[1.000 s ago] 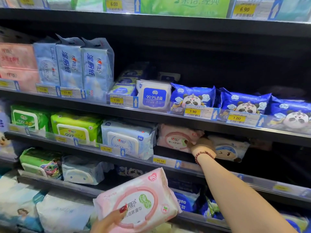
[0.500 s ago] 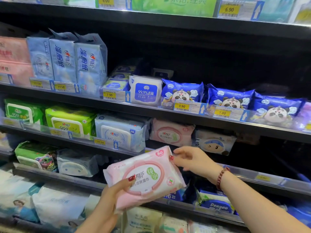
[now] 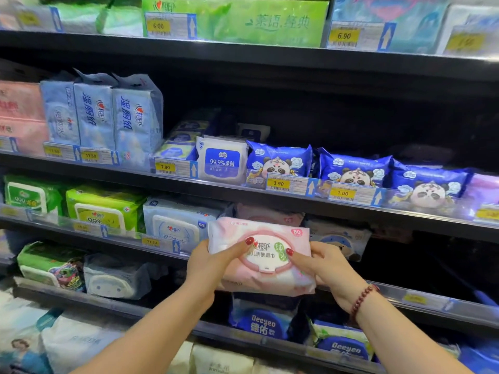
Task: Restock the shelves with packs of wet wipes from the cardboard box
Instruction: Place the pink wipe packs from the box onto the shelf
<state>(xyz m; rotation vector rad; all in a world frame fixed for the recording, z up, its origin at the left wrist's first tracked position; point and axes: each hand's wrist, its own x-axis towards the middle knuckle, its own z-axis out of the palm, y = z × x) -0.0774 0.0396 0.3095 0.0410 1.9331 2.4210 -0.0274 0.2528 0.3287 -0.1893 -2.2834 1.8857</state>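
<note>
Both hands grip one pink pack (image 3: pixel 259 265). The left hand (image 3: pixel 210 265) and right hand (image 3: pixel 326 268) hold its ends before the shelf (image 3: pixel 89 233).

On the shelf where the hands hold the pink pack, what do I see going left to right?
Green pack of wipes, lime-green pack, pale blue pack, pink pack gripped by the left hand and right hand, pack with a cartoon face.
</note>
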